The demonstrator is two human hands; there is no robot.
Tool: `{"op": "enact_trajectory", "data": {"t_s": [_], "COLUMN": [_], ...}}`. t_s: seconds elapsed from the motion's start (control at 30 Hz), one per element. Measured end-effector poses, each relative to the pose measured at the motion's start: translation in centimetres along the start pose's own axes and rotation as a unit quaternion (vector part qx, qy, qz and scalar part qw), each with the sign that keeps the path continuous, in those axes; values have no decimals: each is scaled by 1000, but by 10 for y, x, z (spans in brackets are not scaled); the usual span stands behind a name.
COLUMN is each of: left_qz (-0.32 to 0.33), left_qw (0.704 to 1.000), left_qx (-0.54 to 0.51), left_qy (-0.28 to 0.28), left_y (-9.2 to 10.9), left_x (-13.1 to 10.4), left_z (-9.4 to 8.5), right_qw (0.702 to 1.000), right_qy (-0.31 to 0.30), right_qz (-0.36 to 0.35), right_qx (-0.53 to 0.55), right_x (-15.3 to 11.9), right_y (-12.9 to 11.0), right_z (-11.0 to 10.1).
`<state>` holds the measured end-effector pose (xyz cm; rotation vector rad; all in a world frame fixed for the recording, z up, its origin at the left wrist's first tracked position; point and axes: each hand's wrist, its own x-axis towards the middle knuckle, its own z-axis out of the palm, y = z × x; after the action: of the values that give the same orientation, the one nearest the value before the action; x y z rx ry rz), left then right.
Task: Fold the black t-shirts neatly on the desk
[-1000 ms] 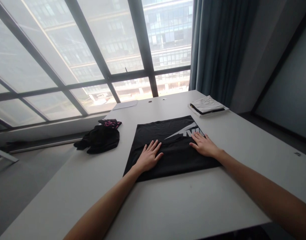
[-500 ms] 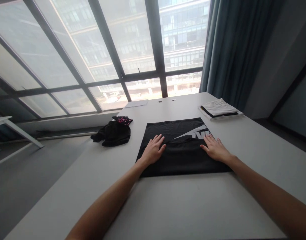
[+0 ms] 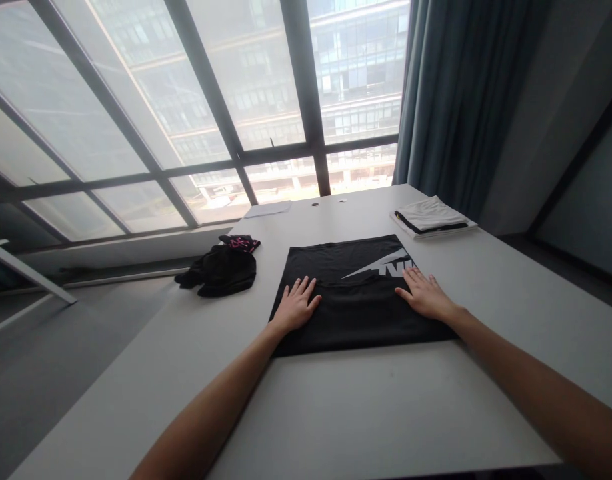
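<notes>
A black T-shirt (image 3: 356,313) with a pale grey print lies folded into a flat, wide shape on the white table (image 3: 336,407). On its left part rests my left hand (image 3: 293,307), palm down with the fingers spread. My right hand (image 3: 426,293) lies flat near the right edge, its fingers over the end of the printed letters. Between the hands a fold edge of the cloth runs across the shirt. Neither hand grips the fabric.
A crumpled black garment (image 3: 221,267) with pink marks lies at the table's left edge. Folded white and black clothes (image 3: 431,217) sit at the back right. A white sheet (image 3: 269,209) lies near the window, and a blue curtain (image 3: 451,100) hangs behind.
The view has shifted slightly, so most things appear a little further left. My left hand has slid a little to the left across the shirt; my right hand stays about where it was on it.
</notes>
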<state>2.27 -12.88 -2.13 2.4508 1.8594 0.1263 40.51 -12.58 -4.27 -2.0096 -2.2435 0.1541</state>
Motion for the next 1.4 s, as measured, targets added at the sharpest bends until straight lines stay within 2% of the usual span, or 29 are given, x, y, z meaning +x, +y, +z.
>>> {"op": "enact_trajectory", "data": {"t_s": [0.17,0.27,0.37,0.43,0.53,0.63,0.73,0.87,0.97,1.1,1.27,1.4], "left_qz": [4,56,143,173,188,199,209,234,244,251,304,320], "left_qw": [999,992,976,971,976,978,977,972,968,964,948,940], "left_qx": [-48,-108,-160,-162,-110,-50,-24,-31,-48,-51,10,42], "left_qy": [10,30,41,39,10,-22,-25,-13,18,68,89,109], "left_y": [-5,-15,-27,-34,-41,-46,-49,-59,-74,-89,-85,-79], "left_x": [5,-2,-30,-57,-93,-110,-113,-120,-134,-148,-149,-148], "left_z": [-6,-22,-39,-42,-35,-23,-19,-29,-37,-40,-43,-44], "right_qw": [999,992,980,971,966,969,970,958,940,926,897,884], "right_qy": [39,88,100,87,48,12,8,32,62,107,150,176], "right_qz": [-28,-83,-157,-203,-241,-240,-238,-280,-332,-362,-414,-431], "right_qx": [3,27,70,91,86,64,50,50,49,31,-21,-41], "right_x": [1,-4,-22,-41,-66,-76,-77,-84,-99,-113,-117,-119], "right_y": [-1,1,7,13,26,36,40,43,52,64,63,57], "right_z": [-6,-19,-30,-31,-22,-7,-3,-19,-33,-37,-39,-47]}}
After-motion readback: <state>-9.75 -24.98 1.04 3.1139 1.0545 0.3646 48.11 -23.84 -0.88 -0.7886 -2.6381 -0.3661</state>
